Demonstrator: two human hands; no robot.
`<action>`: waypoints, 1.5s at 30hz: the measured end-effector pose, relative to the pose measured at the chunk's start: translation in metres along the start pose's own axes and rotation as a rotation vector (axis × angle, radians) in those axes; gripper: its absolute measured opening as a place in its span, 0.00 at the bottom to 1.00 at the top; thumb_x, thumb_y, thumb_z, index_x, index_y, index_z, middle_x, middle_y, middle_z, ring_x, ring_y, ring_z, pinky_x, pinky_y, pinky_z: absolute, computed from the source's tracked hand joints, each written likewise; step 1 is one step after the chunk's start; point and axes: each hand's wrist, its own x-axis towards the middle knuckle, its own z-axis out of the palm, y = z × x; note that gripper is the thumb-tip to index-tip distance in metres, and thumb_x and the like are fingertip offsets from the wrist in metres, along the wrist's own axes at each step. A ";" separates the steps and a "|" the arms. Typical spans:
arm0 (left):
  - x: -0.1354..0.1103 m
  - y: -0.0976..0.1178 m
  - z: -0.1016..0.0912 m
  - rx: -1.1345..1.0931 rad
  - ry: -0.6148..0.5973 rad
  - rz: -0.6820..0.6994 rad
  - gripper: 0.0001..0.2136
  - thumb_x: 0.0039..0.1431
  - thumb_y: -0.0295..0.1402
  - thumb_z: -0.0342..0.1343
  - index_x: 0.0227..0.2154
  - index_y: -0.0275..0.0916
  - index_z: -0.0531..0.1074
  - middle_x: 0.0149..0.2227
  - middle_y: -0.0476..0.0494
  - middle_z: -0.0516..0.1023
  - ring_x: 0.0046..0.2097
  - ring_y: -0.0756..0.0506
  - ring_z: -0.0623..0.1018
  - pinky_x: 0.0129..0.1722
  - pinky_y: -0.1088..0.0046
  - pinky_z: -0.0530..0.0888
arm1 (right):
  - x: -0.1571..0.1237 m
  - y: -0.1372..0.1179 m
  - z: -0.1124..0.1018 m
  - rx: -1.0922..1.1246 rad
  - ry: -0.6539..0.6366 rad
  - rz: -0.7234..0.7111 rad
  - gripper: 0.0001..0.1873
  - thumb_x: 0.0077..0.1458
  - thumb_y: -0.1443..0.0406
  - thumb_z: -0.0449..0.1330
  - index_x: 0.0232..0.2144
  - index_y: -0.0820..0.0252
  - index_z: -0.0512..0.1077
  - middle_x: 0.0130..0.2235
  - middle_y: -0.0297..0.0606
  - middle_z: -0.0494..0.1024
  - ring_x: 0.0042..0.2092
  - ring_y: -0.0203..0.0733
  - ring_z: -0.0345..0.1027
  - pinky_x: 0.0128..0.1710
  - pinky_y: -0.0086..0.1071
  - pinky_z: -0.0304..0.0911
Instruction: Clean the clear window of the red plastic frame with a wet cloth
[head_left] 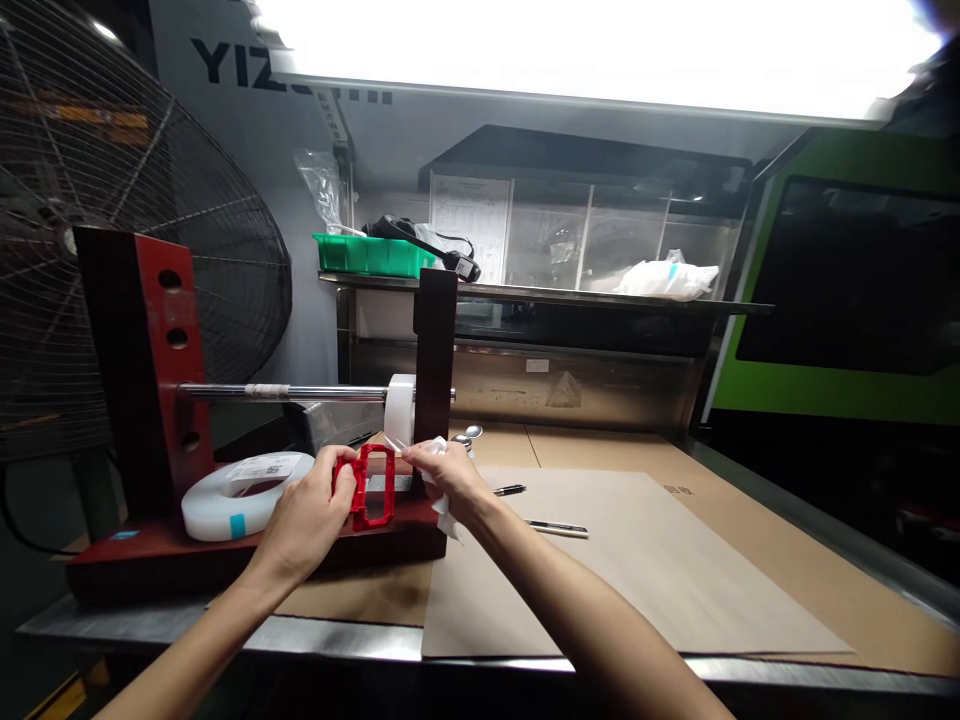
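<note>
My left hand (pixel 311 510) is closed on the left side of a red plastic frame part (pixel 371 485), holding it upright in front of the red dispenser stand (pixel 150 340). My right hand (pixel 446 475) pinches a strip of clear film (pixel 448 520) at the part's right edge; the film leads from the white roll (pixel 399 410) on the stand's steel rod (pixel 300 392). A loose end of film hangs below my right hand.
A large white tape roll (pixel 240 495) lies on the stand's base. Two pens (pixel 555 527) rest on brown cardboard sheets (pixel 637 560) covering the steel table. A caged fan (pixel 142 230) stands left; a green bin (pixel 371 255) and white bag (pixel 667 280) sit on the shelf.
</note>
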 end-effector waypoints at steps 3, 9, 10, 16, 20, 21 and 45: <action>0.000 -0.001 0.001 0.002 0.003 0.004 0.13 0.58 0.41 0.38 0.41 0.46 0.63 0.30 0.46 0.75 0.32 0.40 0.76 0.28 0.69 0.69 | 0.000 -0.002 0.003 0.066 0.005 0.023 0.07 0.42 0.64 0.63 0.20 0.60 0.68 0.14 0.23 0.56 0.17 0.28 0.45 0.16 0.26 0.41; 0.001 -0.004 0.002 -0.014 0.008 0.020 0.13 0.58 0.41 0.39 0.41 0.46 0.64 0.30 0.46 0.76 0.32 0.40 0.77 0.29 0.68 0.69 | 0.003 0.001 0.006 0.143 0.047 0.034 0.04 0.38 0.67 0.61 0.19 0.60 0.68 0.14 0.23 0.58 0.15 0.27 0.45 0.15 0.26 0.38; 0.001 -0.005 0.002 -0.016 0.012 0.026 0.13 0.58 0.41 0.38 0.40 0.46 0.64 0.30 0.46 0.76 0.33 0.40 0.77 0.30 0.67 0.69 | 0.003 0.001 0.006 0.153 0.050 0.034 0.04 0.37 0.67 0.61 0.19 0.60 0.68 0.14 0.23 0.58 0.15 0.27 0.45 0.14 0.26 0.39; 0.002 -0.006 0.008 -0.061 0.019 0.082 0.13 0.58 0.42 0.39 0.38 0.45 0.64 0.36 0.43 0.77 0.38 0.38 0.77 0.39 0.63 0.69 | -0.011 0.000 0.007 0.200 0.038 0.027 0.05 0.36 0.66 0.61 0.20 0.61 0.69 0.15 0.23 0.61 0.17 0.27 0.47 0.15 0.25 0.40; 0.000 -0.004 0.014 -0.105 0.039 0.074 0.15 0.58 0.44 0.38 0.39 0.44 0.65 0.36 0.42 0.77 0.39 0.38 0.77 0.37 0.64 0.70 | -0.033 0.000 0.006 0.203 0.009 0.075 0.05 0.36 0.66 0.63 0.19 0.60 0.68 0.13 0.23 0.59 0.16 0.27 0.46 0.15 0.25 0.39; 0.000 -0.004 0.015 -0.117 0.040 0.066 0.16 0.58 0.45 0.37 0.38 0.44 0.65 0.35 0.43 0.77 0.37 0.38 0.77 0.35 0.64 0.70 | -0.039 0.001 0.006 0.202 -0.005 0.090 0.06 0.36 0.66 0.63 0.19 0.60 0.68 0.13 0.23 0.59 0.16 0.28 0.46 0.15 0.26 0.39; -0.003 0.009 0.023 -0.290 0.105 0.094 0.21 0.46 0.54 0.55 0.34 0.42 0.67 0.32 0.45 0.77 0.34 0.40 0.77 0.36 0.63 0.73 | -0.072 0.009 -0.005 -0.001 -0.043 0.089 0.06 0.40 0.71 0.61 0.16 0.62 0.67 0.14 0.24 0.60 0.17 0.26 0.47 0.16 0.23 0.42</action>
